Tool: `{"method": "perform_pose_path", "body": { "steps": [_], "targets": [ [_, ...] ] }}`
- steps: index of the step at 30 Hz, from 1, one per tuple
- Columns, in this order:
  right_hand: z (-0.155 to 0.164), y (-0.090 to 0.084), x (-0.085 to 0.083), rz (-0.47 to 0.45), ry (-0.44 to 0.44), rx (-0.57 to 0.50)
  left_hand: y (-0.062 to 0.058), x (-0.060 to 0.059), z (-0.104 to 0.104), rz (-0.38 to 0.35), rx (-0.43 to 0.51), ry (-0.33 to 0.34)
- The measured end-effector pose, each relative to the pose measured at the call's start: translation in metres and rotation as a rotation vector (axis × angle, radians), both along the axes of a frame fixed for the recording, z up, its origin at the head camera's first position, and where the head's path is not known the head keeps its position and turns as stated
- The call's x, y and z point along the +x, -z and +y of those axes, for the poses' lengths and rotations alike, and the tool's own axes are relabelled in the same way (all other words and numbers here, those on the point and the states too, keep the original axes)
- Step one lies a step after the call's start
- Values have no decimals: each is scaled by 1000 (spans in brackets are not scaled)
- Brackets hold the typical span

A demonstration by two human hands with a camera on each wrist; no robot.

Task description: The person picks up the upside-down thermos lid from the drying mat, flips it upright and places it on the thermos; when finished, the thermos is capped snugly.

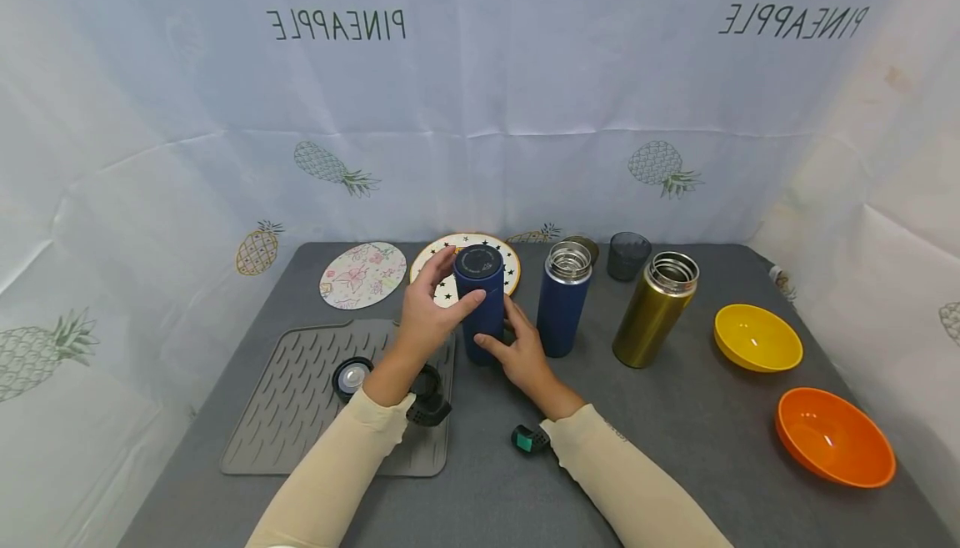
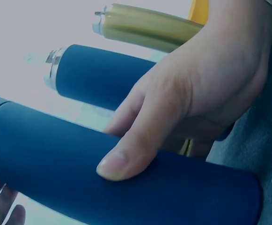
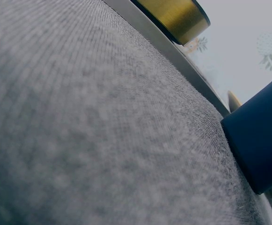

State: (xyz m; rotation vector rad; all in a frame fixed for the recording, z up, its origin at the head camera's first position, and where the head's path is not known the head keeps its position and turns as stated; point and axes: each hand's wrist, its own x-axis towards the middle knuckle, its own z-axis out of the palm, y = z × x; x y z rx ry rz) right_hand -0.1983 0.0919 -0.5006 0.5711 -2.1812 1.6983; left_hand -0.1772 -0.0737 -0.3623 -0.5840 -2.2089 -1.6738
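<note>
A blue insulated bottle (image 1: 483,306) with a dark round top stands upright on the table, held between both hands. My left hand (image 1: 427,310) grips its upper part, thumb across the front and fingers at the far left side. Lower down, my right hand (image 1: 525,356) holds the bottle's right side; in the left wrist view its thumb (image 2: 121,164) lies along the blue wall. Just to the right stands a second blue bottle (image 1: 562,306), uncapped with a bare steel mouth. Beyond it is a gold bottle (image 1: 652,319), likewise uncapped. The right wrist view shows neither hand.
Black lids (image 1: 351,378) lie on a grey drying mat (image 1: 277,414) at left, partly behind my left forearm. Behind are a floral oval mat (image 1: 363,275), a star-patterned plate (image 1: 513,260) and a dark glass (image 1: 627,258). Yellow (image 1: 757,338) and orange (image 1: 836,438) bowls sit at right.
</note>
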Motion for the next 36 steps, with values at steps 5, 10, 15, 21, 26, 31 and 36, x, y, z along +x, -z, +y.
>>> {"method": "perform_pose_path", "body": {
  "steps": [5,10,15,21,26,31,36],
  "targets": [
    [-1,-2,1,-4,4,0,-2,0,10,13,18,-1],
    [-1,-26,16,-5,-14,5,-4,-2,17,-15,31,-5],
    [-2,-38,22,-3,-20,23,-3,-6,20,-38,49,10],
    [-2,-15,9,-10,-8,17,-2,-10,21,-90,98,57],
    [0,-3,2,-22,-10,13,-2,-12,23,-86,109,67],
    [1,-1,2,-32,-16,10,-1,-19,18,-79,105,133],
    [1,0,0,-30,-16,11,15,-41,8,-133,156,299]
  ]
}}
